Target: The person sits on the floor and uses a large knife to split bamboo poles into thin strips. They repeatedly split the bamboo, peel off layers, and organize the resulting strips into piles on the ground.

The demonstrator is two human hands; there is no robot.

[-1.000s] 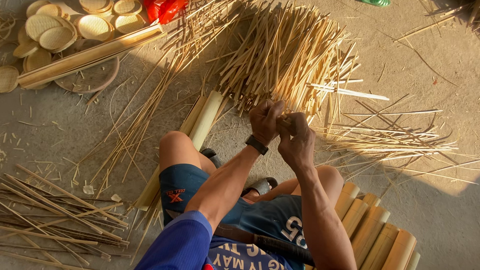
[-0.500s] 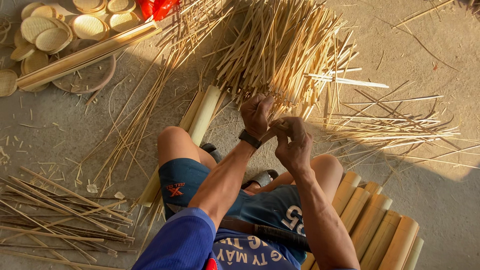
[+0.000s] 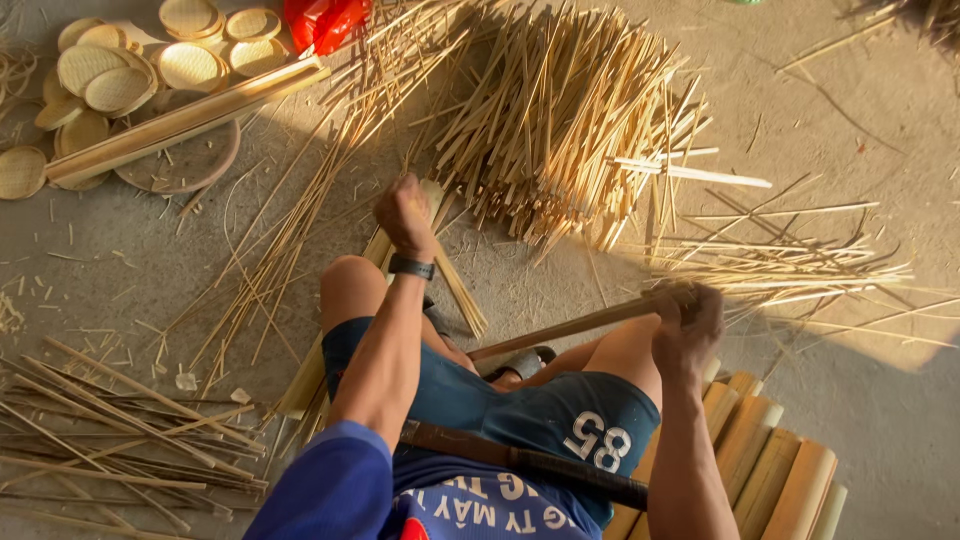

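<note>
I sit on the floor facing a big pile of cut bamboo sticks point(image 3: 570, 130). My left hand point(image 3: 405, 215), with a black wristband, is stretched forward at the pile's near edge and closed in a fist on a few thin bamboo sticks point(image 3: 462, 292) that slant back toward my knee. My right hand point(image 3: 688, 320) is out to the right, gripping the end of a long bamboo strip point(image 3: 570, 325) that runs leftward across my lap. The two hands are far apart.
Round woven bamboo discs point(image 3: 110, 85) and a long bamboo pole point(image 3: 180, 120) lie at the upper left, with a red object point(image 3: 325, 20) beyond. Loose thin strips point(image 3: 790, 265) spread at the right. Thick split bamboo pieces point(image 3: 770, 470) sit at my right side, and rough sticks point(image 3: 100, 440) at the lower left.
My hands were together in front of me on the sticks. They have separated: the left moved forward and left to the pile, the right swung out right with the long strip.
</note>
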